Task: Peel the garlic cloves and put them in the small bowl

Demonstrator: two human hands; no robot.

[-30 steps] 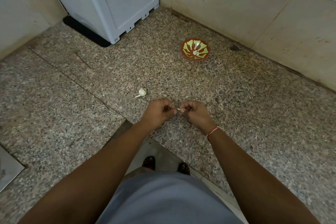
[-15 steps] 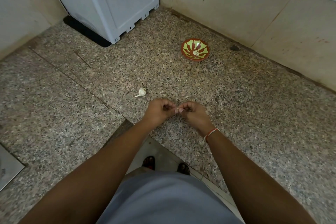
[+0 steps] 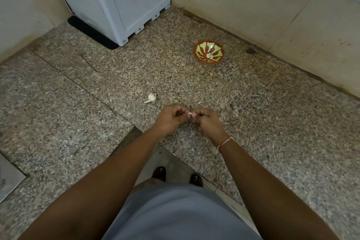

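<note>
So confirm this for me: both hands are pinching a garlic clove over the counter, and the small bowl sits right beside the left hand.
Not quite. The head view shows both hands, left hand and right hand, pinching the garlic clove over the counter, but the small bowl is not beside the left hand. It sits well beyond the hands, near the back wall. What lies near the left hand is the garlic piece.

Speckled granite bench [image 3: 253, 113], polished with a dull sheen. Glossy glazed small bowl [image 3: 208, 52] at one o'clock; smooth matt plastic on the grey box [image 3: 120, 0] at eleven. Papery dry skin on the garlic bulb [image 3: 151, 98].
</note>
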